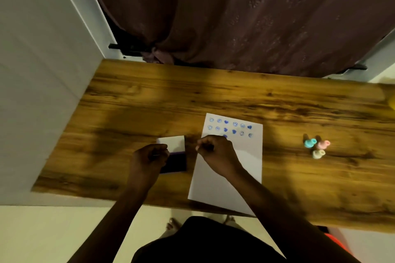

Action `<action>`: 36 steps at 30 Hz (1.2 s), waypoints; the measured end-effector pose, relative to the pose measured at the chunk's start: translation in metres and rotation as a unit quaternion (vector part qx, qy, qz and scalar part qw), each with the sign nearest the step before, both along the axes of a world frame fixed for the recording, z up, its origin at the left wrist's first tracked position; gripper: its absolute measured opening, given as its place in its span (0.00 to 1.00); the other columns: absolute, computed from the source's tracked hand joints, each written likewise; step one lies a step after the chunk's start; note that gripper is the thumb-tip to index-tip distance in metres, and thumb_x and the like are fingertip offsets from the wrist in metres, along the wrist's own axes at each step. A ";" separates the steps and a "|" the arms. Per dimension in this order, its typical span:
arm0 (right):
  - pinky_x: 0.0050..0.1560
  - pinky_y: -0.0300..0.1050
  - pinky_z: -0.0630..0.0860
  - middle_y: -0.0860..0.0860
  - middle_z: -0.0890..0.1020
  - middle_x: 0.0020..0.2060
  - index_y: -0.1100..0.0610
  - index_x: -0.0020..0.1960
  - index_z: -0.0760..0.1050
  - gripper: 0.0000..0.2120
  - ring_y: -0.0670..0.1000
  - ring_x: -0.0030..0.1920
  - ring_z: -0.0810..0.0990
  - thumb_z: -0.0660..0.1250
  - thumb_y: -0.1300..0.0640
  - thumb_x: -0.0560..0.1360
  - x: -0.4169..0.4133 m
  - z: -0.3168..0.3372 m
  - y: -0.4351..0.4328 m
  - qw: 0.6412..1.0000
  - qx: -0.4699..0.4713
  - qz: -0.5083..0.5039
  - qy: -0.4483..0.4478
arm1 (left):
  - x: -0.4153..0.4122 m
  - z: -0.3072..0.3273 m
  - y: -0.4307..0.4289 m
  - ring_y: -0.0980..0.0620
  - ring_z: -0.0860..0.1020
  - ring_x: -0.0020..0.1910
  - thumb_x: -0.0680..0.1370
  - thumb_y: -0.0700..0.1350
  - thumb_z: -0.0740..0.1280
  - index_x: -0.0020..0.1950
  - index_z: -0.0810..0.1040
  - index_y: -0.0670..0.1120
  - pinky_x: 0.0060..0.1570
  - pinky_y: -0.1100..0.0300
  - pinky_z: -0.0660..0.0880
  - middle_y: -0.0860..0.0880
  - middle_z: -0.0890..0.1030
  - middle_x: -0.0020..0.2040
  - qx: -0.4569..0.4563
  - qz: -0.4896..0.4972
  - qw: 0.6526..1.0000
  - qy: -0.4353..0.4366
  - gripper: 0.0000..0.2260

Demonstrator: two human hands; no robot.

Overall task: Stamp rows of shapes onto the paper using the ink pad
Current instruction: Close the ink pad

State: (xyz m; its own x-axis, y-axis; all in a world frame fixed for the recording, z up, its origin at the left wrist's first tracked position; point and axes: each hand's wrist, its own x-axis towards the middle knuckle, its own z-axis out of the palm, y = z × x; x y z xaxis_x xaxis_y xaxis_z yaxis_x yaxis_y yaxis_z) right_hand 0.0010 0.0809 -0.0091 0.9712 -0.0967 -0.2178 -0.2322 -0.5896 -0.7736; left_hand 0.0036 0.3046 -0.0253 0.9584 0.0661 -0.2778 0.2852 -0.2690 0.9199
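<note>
On the grained wooden table (128,102), the curled left hand (149,156) steadies the open ink pad (177,161); at its three o'clock, the right hand (215,151) is fisted over smooth white paper (245,156), its contents hidden.

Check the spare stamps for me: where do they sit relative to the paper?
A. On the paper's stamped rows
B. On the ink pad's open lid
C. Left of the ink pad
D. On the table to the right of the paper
D: the three small stamps, teal, pink and cream, stand clustered on the bare wooden table, clear of the paper on its right.
</note>
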 end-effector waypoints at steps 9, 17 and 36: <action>0.56 0.39 0.73 0.51 0.85 0.58 0.56 0.60 0.80 0.11 0.51 0.59 0.82 0.69 0.58 0.78 0.025 -0.017 0.039 0.999 -0.012 0.012 0.046 | 0.015 -0.009 0.028 0.61 0.82 0.46 0.78 0.38 0.70 0.61 0.84 0.52 0.36 0.73 0.74 0.63 0.83 0.51 0.050 -0.005 0.999 0.005 0.14; 0.50 0.38 0.72 0.52 0.85 0.56 0.56 0.57 0.81 0.09 0.53 0.57 0.83 0.68 0.58 0.78 0.032 -0.020 0.044 0.998 -0.028 0.014 0.047 | 0.021 -0.010 0.027 0.56 0.86 0.46 0.80 0.37 0.67 0.57 0.84 0.53 0.38 0.66 0.79 0.56 0.87 0.46 0.001 -0.038 0.999 0.016 0.13; 0.56 0.39 0.75 0.51 0.82 0.62 0.52 0.63 0.77 0.13 0.53 0.63 0.80 0.68 0.57 0.79 0.022 -0.029 0.036 0.998 0.022 0.023 0.052 | 0.013 -0.018 0.025 0.48 0.81 0.58 0.81 0.34 0.66 0.77 0.71 0.46 0.48 0.59 0.79 0.47 0.81 0.59 0.011 -0.031 0.999 0.020 0.24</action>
State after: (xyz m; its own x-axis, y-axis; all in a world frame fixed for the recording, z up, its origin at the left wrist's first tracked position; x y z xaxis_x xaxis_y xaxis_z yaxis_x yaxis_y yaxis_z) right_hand 0.0234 0.1167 -0.0377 0.9460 -0.0410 -0.3215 -0.2868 -0.5682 -0.7713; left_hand 0.0171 0.3299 -0.0432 0.9490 0.0125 -0.3151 0.3036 -0.3071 0.9020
